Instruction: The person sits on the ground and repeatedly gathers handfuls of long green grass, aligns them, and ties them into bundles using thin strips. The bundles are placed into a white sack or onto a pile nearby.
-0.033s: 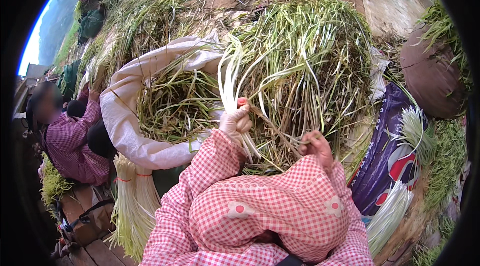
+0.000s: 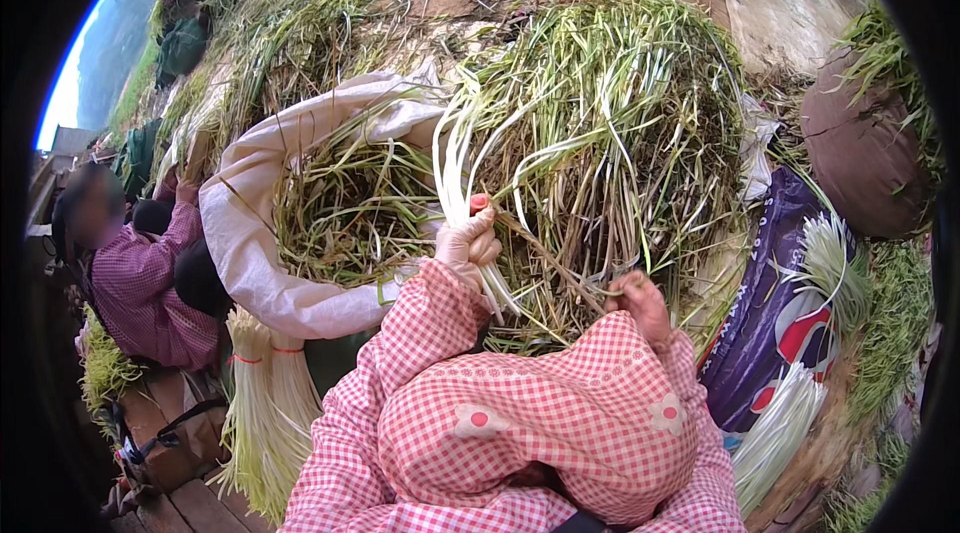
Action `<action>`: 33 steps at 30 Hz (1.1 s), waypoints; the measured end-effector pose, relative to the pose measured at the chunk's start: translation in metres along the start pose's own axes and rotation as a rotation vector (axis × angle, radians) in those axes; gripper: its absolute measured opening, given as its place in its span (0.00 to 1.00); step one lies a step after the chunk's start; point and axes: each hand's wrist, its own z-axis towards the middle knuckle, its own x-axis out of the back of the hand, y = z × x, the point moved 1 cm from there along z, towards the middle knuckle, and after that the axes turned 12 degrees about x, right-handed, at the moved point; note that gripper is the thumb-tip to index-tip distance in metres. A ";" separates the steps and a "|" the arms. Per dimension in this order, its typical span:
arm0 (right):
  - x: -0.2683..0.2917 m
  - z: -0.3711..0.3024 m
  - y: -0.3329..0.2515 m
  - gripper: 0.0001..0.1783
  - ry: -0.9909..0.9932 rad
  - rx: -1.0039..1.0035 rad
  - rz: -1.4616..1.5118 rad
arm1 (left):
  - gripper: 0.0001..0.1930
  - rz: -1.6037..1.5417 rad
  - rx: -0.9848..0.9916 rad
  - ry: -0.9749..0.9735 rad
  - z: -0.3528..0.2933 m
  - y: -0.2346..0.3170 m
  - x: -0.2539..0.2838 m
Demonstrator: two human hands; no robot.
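My left hand point(image 2: 467, 244), in a thin pale glove with a reddish thumb tip, is closed around a small bunch of long white chive-like stalks point(image 2: 457, 158). Their tops stand up and fan out; the lower ends poke out below the fist. To its right, my right hand point(image 2: 641, 304) has its fingers pinched on the end of a thin brownish stalk point(image 2: 547, 252), which stretches across from the left hand. Just beyond both hands rises a big heap of green and withered stalks point(image 2: 625, 123).
An open white sack point(image 2: 240, 193) with rolled rim holds green and dry leaves at left. Tied pale bundles point(image 2: 262, 413) stand below it. More white bundles point(image 2: 780, 433) lie by a purple bag point(image 2: 765, 283) at right. A person in a checked jacket point(image 2: 150, 283) works at far left.
My right hand has moved slightly right and down. The white stalks in my left hand have swayed a little to the left.
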 end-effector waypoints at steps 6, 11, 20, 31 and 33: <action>0.009 -0.015 -0.018 0.13 -0.261 -0.278 -1.202 | 0.11 0.108 0.098 -0.260 0.003 -0.007 0.001; -0.067 0.062 -0.009 0.14 -0.110 -0.034 -0.994 | 0.13 0.246 0.123 -0.233 -0.002 -0.014 -0.008; -0.049 0.082 0.017 0.07 0.243 -0.073 -0.460 | 0.09 -0.011 0.118 -0.344 0.001 0.006 0.000; -0.067 0.056 0.001 0.07 0.115 0.092 -0.246 | 0.09 0.532 -0.260 0.087 -0.029 0.024 -0.022; -0.077 0.056 -0.002 0.08 0.030 0.104 -0.287 | 0.09 0.603 -0.063 -0.012 -0.032 0.012 -0.035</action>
